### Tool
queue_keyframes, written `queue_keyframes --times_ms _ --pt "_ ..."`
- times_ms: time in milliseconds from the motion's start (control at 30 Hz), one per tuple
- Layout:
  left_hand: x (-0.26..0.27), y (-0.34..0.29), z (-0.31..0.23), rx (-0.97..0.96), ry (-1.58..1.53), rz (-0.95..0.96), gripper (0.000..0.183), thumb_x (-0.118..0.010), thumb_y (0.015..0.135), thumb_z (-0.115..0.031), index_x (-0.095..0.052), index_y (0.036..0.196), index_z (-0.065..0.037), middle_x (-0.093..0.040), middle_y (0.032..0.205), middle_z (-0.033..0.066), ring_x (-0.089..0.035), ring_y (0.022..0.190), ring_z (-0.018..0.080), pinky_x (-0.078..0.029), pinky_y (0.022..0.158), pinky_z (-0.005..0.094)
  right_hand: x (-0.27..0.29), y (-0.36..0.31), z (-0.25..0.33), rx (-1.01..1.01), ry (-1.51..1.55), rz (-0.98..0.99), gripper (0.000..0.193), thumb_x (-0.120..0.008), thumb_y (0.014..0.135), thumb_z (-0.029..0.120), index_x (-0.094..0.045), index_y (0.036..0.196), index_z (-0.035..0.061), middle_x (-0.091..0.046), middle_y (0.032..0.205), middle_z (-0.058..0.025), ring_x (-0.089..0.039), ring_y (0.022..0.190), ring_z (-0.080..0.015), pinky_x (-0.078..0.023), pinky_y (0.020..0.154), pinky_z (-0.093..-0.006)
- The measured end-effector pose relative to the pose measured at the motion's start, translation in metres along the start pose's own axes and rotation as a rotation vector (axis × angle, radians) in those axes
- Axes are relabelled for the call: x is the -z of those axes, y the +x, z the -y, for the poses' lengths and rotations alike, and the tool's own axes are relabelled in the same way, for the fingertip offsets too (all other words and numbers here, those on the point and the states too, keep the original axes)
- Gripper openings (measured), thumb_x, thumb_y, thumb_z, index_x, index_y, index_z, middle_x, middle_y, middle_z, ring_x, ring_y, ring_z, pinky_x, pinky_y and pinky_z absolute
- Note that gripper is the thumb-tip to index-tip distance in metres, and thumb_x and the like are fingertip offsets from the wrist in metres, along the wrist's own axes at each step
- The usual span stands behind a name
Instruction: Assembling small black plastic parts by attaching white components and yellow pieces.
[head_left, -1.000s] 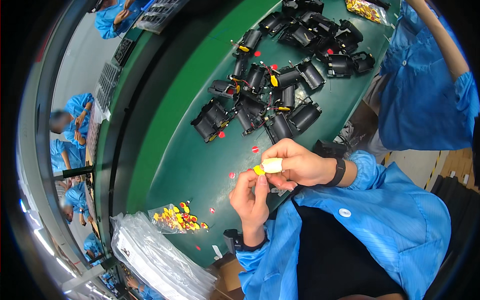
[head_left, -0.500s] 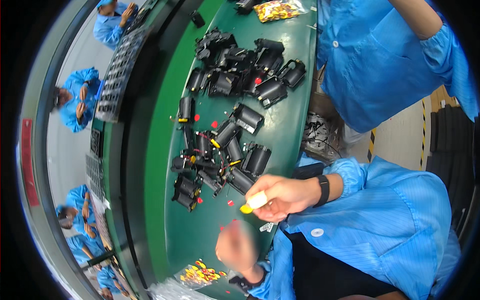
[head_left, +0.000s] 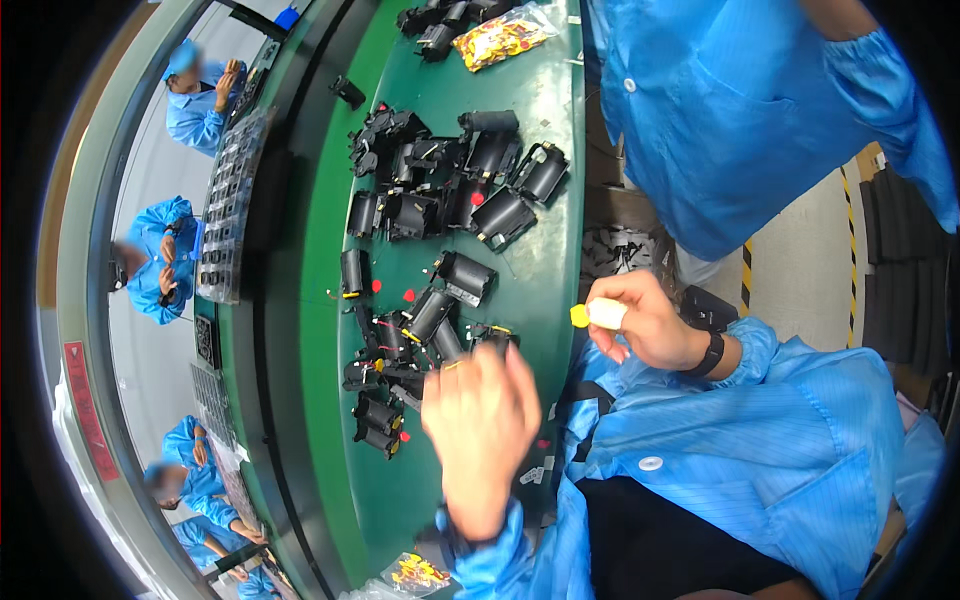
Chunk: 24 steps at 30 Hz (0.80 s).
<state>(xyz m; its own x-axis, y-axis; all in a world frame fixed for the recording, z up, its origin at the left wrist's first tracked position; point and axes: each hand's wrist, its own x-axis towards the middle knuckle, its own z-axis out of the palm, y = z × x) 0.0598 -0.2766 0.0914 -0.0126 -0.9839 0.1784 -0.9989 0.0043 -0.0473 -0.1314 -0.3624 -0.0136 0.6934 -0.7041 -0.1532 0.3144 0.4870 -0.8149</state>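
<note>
My right hand [head_left: 648,318] is raised at the right over the bench edge, a dark band on its wrist. It pinches a small yellow piece [head_left: 579,316]; something whitish, perhaps a finger cover, shows at the thumb. My left hand [head_left: 482,415] is back up, over the near end of a group of black plastic housings [head_left: 465,277]. Its thumb stands apart from the fingers, which look stretched forward, though blurred. Whether the fingertips touch a housing is hidden. Some housings carry yellow tabs and thin wires.
More black housings [head_left: 410,215] are heaped farther along the green bench [head_left: 400,500]. Bags of yellow-and-red pieces lie at its far end [head_left: 505,38] and near end [head_left: 418,572]. Red dots are scattered about. A co-worker in blue [head_left: 720,120] stands at the far right; others sit at the left.
My right hand has moved right and up, off the housings, with the yellow piece. My left hand has come up from the near bench to the housings. The whole view has shifted.
</note>
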Motion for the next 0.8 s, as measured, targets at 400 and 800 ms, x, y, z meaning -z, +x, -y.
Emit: queue_keyframes --times_ms 400,800 --pt "-0.107 0.136 -0.003 0.234 -0.146 0.238 0.04 -0.058 0.086 -0.035 -0.064 0.093 0.004 -0.07 0.086 0.0268 -0.069 0.083 0.0435 -0.053 0.079 0.0534 0.022 -0.01 0.024 0.237 0.012 -0.257 0.019 -0.054 0.097 0.011 -0.059 0.084 -0.0021 -0.06 0.064 -0.0111 -0.053 0.048 -0.0133 -0.039 0.043 -0.0244" --pt "-0.002 0.016 -0.003 0.271 -1.206 0.149 0.012 -0.067 0.088 -0.005 -0.063 0.079 0.001 -0.063 0.071 0.0072 -0.059 0.06 0.0144 -0.044 0.056 0.0285 0.001 0.053 0.024 0.593 -0.238 -0.124 0.03 -0.054 0.102 0.023 -0.063 0.104 -0.0056 -0.072 0.103 -0.0172 -0.07 0.099 -0.0229 -0.055 0.09 -0.0355"
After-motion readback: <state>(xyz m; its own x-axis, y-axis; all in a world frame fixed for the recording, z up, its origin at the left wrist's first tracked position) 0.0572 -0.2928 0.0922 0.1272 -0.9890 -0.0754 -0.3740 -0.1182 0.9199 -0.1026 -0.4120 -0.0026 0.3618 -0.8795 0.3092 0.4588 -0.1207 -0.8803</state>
